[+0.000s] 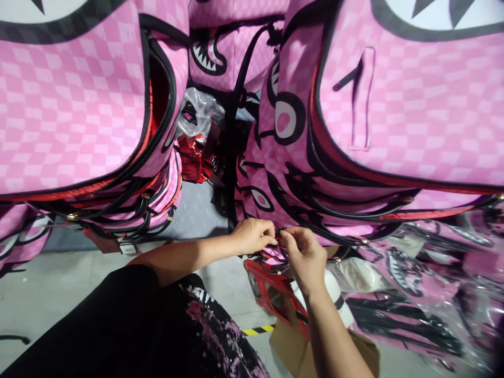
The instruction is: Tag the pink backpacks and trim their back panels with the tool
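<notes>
My left hand [254, 234] and my right hand [305, 254] meet at the lower edge of the right-hand stack of pink checkered bags [425, 115]. Both have their fingers closed in a pinch, close together on something small and dark near the black bag edging. What exactly lies between the fingertips is too small to make out. The bags carry shark-mouth and eye prints, black piping and red-lined zipper openings. A second stack of pink bags [71, 105] stands to the left, its top one partly unzipped.
Between the stacks lie red tags [192, 157] and a clear plastic bag [197, 110] on a grey surface. Below right are a red stool [268, 294], a cardboard box [289, 346] and plastic-wrapped pink goods [417, 315]. More pink bags [236, 52] stand behind.
</notes>
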Motion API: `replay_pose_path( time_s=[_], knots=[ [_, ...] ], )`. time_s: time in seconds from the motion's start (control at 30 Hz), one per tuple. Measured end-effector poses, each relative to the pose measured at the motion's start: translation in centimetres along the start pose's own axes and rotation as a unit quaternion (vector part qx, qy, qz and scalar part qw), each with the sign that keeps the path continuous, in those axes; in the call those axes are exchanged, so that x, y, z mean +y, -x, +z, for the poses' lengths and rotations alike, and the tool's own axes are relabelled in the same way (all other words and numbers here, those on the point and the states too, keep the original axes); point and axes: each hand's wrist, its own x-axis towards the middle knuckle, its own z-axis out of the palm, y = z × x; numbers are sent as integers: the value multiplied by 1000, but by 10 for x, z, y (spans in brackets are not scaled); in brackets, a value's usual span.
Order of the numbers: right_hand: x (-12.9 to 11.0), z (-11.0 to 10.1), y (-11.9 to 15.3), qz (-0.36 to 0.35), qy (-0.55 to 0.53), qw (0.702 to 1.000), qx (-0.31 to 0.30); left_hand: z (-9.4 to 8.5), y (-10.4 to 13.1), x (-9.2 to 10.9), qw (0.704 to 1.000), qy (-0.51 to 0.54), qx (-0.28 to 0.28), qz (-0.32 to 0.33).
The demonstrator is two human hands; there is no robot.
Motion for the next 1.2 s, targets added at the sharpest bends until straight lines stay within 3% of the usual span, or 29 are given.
replay_pose_path(
  time_s=[0.3, 0.47, 0.6, 0.77, 0.9, 1.07, 1.2],
  knots=[
    [0, 3, 3, 11, -7, 1000, 7, -1, -4, 0, 999, -27, -17, 11],
    [-2, 4, 4, 18, -24, 999, 14, -3, -5, -2, 996, -41, -61, 44],
    [-3, 4, 5, 25, -16, 999, 12, -4, -4, 0, 996, -72, -30, 36],
    [-4, 5, 4, 18, -23, 999, 16, -5, -4, -2, 995, -66, -53, 51],
    [-6, 6, 3, 18, -12, 1000, 21, -4, -4, 0, 996, -84, 3, 18],
    [-4, 5, 4, 22, -24, 999, 37, -10, -3, 1, 995, -73, -44, 43],
    [-4, 8, 4, 21, -13, 999, 34, -10, -4, 2, 995, -92, -15, 31]
  ],
)
